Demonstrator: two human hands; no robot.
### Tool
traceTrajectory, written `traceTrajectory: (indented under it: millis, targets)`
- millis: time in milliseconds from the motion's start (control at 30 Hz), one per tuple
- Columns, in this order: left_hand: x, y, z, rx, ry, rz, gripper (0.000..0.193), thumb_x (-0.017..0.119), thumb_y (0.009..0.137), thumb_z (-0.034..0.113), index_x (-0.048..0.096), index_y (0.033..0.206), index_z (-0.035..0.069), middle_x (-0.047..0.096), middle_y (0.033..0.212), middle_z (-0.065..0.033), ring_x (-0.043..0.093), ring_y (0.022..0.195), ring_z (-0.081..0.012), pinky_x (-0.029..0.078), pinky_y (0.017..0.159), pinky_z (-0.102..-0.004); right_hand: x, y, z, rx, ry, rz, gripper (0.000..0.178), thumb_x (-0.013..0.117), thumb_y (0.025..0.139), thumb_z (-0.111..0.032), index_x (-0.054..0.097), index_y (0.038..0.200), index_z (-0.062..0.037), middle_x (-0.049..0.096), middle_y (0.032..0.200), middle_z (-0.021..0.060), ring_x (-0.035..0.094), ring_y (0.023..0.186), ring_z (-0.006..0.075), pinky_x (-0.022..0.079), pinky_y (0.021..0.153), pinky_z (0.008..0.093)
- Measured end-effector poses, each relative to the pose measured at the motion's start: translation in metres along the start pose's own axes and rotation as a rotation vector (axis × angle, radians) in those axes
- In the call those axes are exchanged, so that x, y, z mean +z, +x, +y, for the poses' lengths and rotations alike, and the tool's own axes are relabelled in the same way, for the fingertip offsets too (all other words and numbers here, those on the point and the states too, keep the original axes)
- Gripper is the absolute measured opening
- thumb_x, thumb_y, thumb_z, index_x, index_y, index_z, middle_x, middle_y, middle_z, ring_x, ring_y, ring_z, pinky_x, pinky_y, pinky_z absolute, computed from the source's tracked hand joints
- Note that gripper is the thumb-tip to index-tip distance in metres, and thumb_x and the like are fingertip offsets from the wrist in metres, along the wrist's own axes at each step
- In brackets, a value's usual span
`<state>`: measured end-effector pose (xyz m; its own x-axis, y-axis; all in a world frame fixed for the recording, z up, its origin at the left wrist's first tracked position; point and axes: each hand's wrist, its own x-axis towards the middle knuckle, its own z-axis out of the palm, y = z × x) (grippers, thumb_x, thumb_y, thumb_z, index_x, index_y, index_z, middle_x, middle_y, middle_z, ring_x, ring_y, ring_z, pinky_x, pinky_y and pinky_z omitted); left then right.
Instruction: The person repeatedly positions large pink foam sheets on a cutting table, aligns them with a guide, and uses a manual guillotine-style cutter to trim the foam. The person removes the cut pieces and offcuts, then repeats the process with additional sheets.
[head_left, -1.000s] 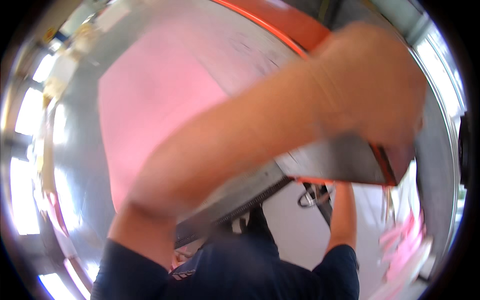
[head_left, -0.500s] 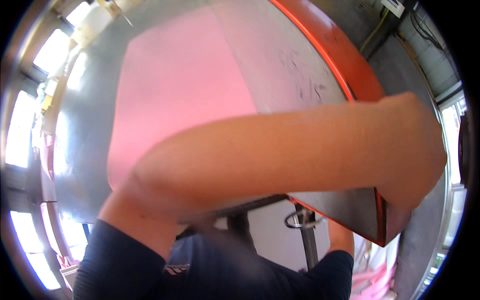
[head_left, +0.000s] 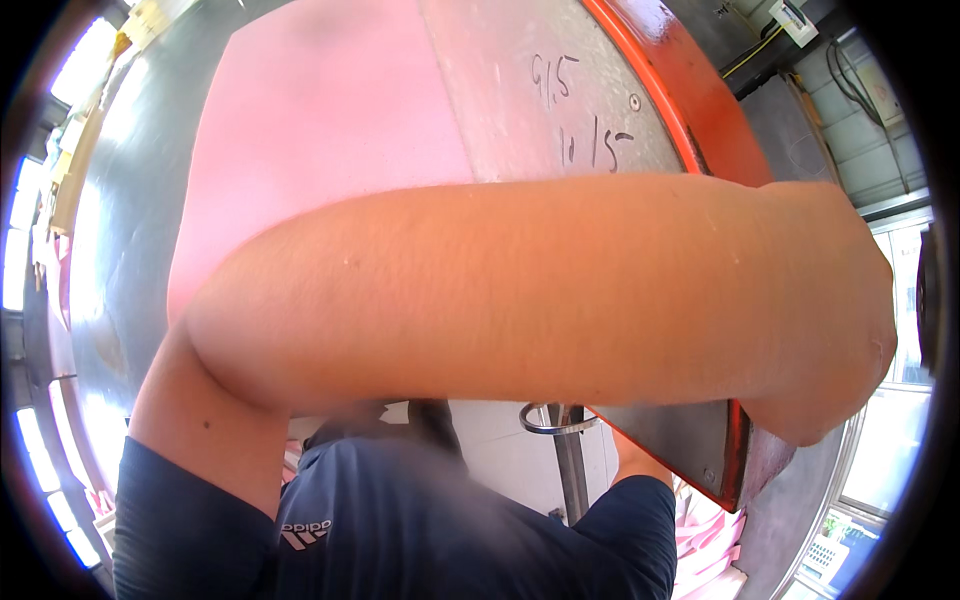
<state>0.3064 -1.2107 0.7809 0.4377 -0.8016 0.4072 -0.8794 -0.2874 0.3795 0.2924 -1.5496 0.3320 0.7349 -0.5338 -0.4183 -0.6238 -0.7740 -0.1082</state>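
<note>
Head view: the pink sheet [head_left: 320, 110] lies at 11 o'clock on the grey surface [head_left: 130, 200], apparently light and pliable (take hold along its 10 o'clock edge). Left hand [head_left: 830, 330], 3 o'clock: grip cannot be told. Right hand: hidden, grip unknown.

Far right: white box [head_left: 797, 23], yellow cable [head_left: 752, 53] running up to it, black cables [head_left: 846, 88] on the wall [head_left: 878, 152]. Left: bright windows [head_left: 18, 225]. Near right: pink scraps [head_left: 705, 545], white basket [head_left: 825, 557] farther right.
</note>
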Motion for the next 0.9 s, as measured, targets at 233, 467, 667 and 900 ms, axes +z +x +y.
traceTrajectory:
  millis: [233,467,667,900]
  targets:
    - [0.004,0.010,-0.003,-0.006,0.024,-0.003,0.023,0.064,0.078,0.031,0.078,0.086,0.015,0.073,0.085,-0.0056,0.070,0.085,-0.0279,0.052,0.071,-0.0412,0.001,0.008,-0.002,-0.014,0.001,0.001,0.054,0.053,0.095,-0.046,0.064,0.128,-0.0045,0.066,0.126,0.0187,0.064,0.112,0.0357,0.051,0.095,0.0461]
    - [-0.007,0.004,-0.003,-0.009,0.106,0.077,0.025,0.063,0.077,0.031,0.079,0.090,0.017,0.075,0.089,-0.0037,0.070,0.089,-0.0263,0.052,0.074,-0.0409,-0.002,0.014,-0.019,-0.090,0.001,0.039,0.053,0.052,0.096,-0.045,0.064,0.128,-0.0038,0.066,0.126,0.0197,0.065,0.111,0.0357,0.051,0.094,0.0457]
    - [0.008,0.026,-0.002,0.021,0.103,0.240,0.027,0.069,0.072,0.034,0.075,0.084,0.010,0.073,0.086,-0.0082,0.067,0.087,-0.0296,0.048,0.069,-0.0440,-0.021,-0.023,0.015,-0.028,0.297,0.066,0.052,0.051,0.098,-0.044,0.064,0.128,-0.0031,0.066,0.126,0.0206,0.065,0.110,0.0357,0.051,0.094,0.0453]
    - [0.060,-0.229,-0.022,0.251,-0.073,0.953,0.026,0.076,0.075,0.021,0.061,0.089,0.005,0.064,0.097,-0.0124,0.064,0.097,-0.0344,0.053,0.086,-0.0497,0.047,-0.225,0.037,-0.054,0.699,0.897,0.045,0.048,0.101,-0.037,0.065,0.121,0.0001,0.068,0.118,0.0202,0.065,0.103,0.0364,0.052,0.088,0.0445]
